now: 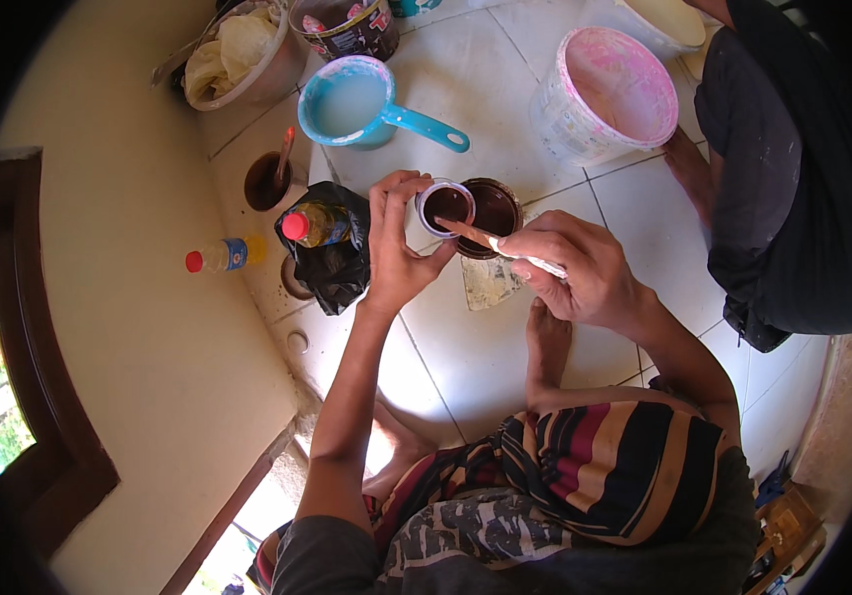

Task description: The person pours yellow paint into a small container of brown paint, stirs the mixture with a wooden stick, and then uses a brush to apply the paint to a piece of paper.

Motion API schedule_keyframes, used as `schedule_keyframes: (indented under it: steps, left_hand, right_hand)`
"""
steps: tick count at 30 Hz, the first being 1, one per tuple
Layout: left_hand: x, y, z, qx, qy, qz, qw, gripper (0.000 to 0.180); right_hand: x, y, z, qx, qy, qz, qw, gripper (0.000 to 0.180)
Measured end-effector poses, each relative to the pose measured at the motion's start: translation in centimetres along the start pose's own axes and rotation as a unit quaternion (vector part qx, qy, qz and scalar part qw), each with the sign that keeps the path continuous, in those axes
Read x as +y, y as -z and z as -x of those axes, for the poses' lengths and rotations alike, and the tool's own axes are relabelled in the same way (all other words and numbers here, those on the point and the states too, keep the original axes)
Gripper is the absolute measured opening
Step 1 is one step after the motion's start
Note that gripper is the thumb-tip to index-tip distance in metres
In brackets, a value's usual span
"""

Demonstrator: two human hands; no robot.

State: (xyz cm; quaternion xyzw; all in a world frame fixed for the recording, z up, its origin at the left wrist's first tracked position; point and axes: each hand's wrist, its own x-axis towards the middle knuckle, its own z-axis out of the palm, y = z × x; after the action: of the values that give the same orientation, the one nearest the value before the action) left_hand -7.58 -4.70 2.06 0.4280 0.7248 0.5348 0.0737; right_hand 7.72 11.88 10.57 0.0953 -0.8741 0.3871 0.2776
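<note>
My left hand [398,233] grips a small clear cup [420,220] with dark brown liquid in it, fingers wrapped round its left side. In my right hand [577,268] is a slim flat stick [476,235], brown at the far end and whitish near my fingers; its tip reaches into the cup's mouth. Close behind and to the right of the cup, an open tin [505,233] of dark brown liquid stands on the floor, partly covered by the cup and stick. A stained flat piece of board or paper [490,286] lies just nearer than the tin.
Left stand a black plastic bag [332,268] around a red-capped bottle [319,225], another red-capped bottle [223,255], and a brown-filled cup [267,183]. Farther off are a blue dipper [376,129], a pink-stained bucket [555,109] and tubs. Another person's leg [753,169] is at right.
</note>
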Motion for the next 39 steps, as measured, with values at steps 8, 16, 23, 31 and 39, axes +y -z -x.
schedule_keyframes:
  steps: [8, 16, 23, 31, 39]
  left_hand:
    - [-0.2, -0.2, -0.1, -0.02, 0.012, 0.054, 0.998, 0.068]
    - [-0.8, 0.7, 0.1, -0.09, 0.092, 0.166, 0.978, 0.063]
    - [0.4, 1.8, -0.9, -0.175, 0.1, 0.132, 0.97, 0.071]
    - [0.7, 2.8, -1.2, -0.207, 0.141, 0.13, 0.959, 0.072]
    - [1.4, 3.5, -1.6, -0.251, 0.176, 0.136, 0.942, 0.088]
  right_hand:
    - [-0.2, -0.1, -1.1, -0.011, 0.006, 0.025, 1.0, 0.028]
    - [0.4, 1.3, -3.0, -0.048, -0.025, -0.028, 0.998, 0.019]
    - [0.7, 1.7, -4.2, -0.093, -0.013, -0.016, 0.996, 0.017]
    - [0.6, 2.1, -4.4, -0.094, -0.022, -0.068, 0.993, 0.014]
    - [0.1, 3.0, -3.9, -0.112, -0.087, -0.094, 0.985, 0.013]
